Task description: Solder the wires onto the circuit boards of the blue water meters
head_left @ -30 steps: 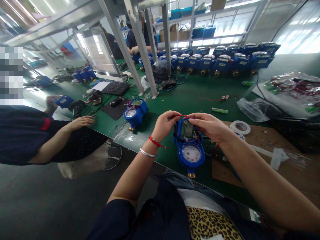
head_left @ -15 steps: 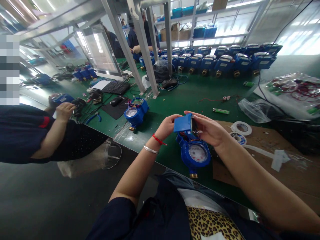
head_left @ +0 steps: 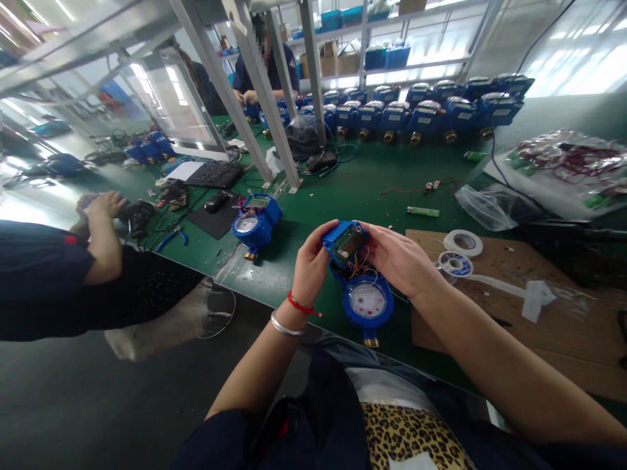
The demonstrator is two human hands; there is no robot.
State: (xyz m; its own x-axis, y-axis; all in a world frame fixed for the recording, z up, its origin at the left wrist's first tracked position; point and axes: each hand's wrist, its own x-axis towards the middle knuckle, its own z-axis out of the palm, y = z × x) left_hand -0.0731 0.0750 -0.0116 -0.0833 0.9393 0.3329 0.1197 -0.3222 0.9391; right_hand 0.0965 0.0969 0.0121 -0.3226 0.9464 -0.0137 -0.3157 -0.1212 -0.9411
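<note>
A blue water meter [head_left: 368,301] with a round dial sits at the table's front edge, its brass pipe end towards me. Over its upper part I hold a blue housing with a circuit board and small display [head_left: 349,244], tilted with the board facing me. Thin coloured wires [head_left: 360,266] run from the board down into the meter body. My left hand [head_left: 311,262] is closed on the housing's left side, fingertips along the top edge. On the opposite side, my right hand [head_left: 396,261] grips its right edge, with the fingers partly hidden behind it.
Another open blue meter [head_left: 257,222] stands left, near a mouse [head_left: 217,202]. On the right are cardboard [head_left: 494,297], tape rolls [head_left: 463,243] and a green battery [head_left: 422,211]. Meters [head_left: 428,117] line the back. A co-worker's arm [head_left: 104,241] is at far left.
The housing has been turned over between my hands: its plain blue face was showing, and now the circuit board and display face me. My view has shifted slightly to the right.
</note>
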